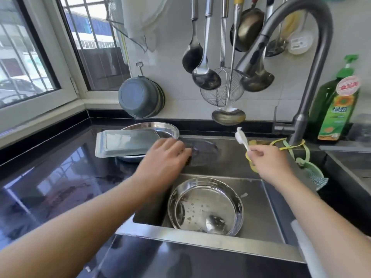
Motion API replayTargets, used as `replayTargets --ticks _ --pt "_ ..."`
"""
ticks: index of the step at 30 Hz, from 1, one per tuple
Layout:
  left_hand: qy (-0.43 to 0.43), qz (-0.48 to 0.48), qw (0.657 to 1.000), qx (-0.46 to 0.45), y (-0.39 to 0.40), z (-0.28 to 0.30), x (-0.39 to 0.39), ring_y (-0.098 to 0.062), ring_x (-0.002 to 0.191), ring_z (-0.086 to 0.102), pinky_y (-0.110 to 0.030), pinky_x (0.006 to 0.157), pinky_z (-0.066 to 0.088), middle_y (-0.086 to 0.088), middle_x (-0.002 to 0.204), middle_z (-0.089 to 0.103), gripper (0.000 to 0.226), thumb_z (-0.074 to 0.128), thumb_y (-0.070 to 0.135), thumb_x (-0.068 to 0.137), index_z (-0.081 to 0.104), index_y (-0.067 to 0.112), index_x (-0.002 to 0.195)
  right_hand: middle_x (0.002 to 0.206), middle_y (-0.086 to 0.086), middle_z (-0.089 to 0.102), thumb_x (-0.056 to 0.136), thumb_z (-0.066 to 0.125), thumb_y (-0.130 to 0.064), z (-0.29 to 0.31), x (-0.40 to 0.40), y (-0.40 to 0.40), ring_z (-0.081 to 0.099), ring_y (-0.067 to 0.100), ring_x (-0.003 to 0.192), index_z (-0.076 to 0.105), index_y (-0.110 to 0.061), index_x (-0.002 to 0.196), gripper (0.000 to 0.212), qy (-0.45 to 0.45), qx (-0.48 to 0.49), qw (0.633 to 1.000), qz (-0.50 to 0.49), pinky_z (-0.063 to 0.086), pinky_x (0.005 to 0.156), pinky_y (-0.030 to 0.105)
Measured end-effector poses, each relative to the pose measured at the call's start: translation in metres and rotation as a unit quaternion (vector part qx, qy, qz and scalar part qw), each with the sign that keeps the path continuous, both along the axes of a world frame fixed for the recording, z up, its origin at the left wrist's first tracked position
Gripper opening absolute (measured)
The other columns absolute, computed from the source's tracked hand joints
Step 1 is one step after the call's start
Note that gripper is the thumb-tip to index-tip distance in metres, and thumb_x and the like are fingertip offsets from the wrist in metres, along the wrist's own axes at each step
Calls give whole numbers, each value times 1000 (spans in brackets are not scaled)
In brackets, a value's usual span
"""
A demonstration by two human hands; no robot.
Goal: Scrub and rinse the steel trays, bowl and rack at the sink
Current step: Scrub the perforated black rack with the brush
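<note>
**Two hands up, one dish waiting in the sink**

I have my right hand (pixel 269 161) pinching a white-headed brush (pixel 242 138) by its handle, bristles raised over the back ledge of the sink (pixel 267 201). My left hand (pixel 166 155) reaches with fingers bent onto a dark, blurred item on that ledge; I cannot tell whether it grips it. One round steel bowl (pixel 205 206) sits wet in the basin near the front wall. A rectangular tray (pixel 124 143) lies upside down on a round tray (pixel 160 127) at the surface's back edge, left of the sink. My worry: the left forearm passes close to that stack, and a careless pull could nudge the top tray off.
</note>
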State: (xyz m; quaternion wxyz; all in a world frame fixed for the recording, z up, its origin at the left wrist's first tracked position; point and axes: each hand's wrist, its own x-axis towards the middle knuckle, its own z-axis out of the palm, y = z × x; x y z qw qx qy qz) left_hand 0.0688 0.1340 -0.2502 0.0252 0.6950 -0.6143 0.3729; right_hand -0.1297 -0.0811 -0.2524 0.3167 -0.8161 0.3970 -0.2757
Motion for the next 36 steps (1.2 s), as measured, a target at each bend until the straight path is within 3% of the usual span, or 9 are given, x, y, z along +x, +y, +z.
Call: replayTargets --ticks 6,9,11,17,20,23,27,32,36 --pt "101 131 982 87 -41 -60 -36 -35 79 68 -41 58 54 -20 137 55 44 67 20 90 61 22 133 90 18 72 102 53 -19 -14 -17 -10 65 38 88 74 -4 102 25 0 28 999 -30 53 72 38" --pt "242 144 956 78 -50 -63 -37 -38 100 70 -43 91 57 -14 157 32 53 62 21 100 50 35 150 90 19 72 101 54 -19 -18 -17 -10 65 39 91 72 0 103 26 0 42 999 -5 55 82 44" --pt "367 91 925 34 -54 -62 -33 -35 117 66 -33 109 46 -10 150 47 50 67 7 95 65 29 140 90 14 73 103 54 -21 -19 -17 -7 66 32 88 74 -8 104 24 14 43 999 9 54 76 38" --pt "513 94 853 14 -59 -56 -30 -19 107 70 -27 101 51 -1 113 77 43 52 -7 95 77 19 117 99 20 72 103 55 -21 -18 -17 -2 65 39 99 72 -3 112 26 29 61 997 32 53 90 51" --pt "635 86 768 10 -62 -45 -31 -21 122 64 -37 104 55 -4 133 69 58 49 -17 91 70 18 132 97 18 73 102 55 -20 -17 -17 2 65 37 98 73 -8 109 23 36 63 996 44 53 91 49" --pt "775 43 629 -24 -63 -40 -41 -28 114 69 -40 82 65 -13 131 67 62 48 -15 95 53 14 149 92 18 70 102 53 -17 -21 -13 0 64 39 97 71 -3 112 25 54 54 995 71 52 87 48" --pt "850 25 497 -175 -65 -40 -57 -33 105 71 -39 67 64 -18 127 64 43 46 -11 99 65 11 131 84 -5 68 105 50 -19 -24 -6 1 66 19 85 51 -32 148 45 67 44 991 109 50 72 33" --pt "828 -7 521 -205 -64 -45 -58 -23 87 75 -41 64 63 -16 106 73 62 46 -12 99 51 36 138 68 -8 51 106 45 -18 -26 1 7 44 8 62 42 -49 149 53 67 -42 989 127 35 54 23" --pt "823 42 536 -182 -72 -55 -55 -23 90 75 -43 74 62 -10 99 77 49 52 -3 100 52 17 145 86 -7 47 106 45 -20 -23 10 18 51 18 87 40 -47 151 53 65 -136 981 119 50 78 41"
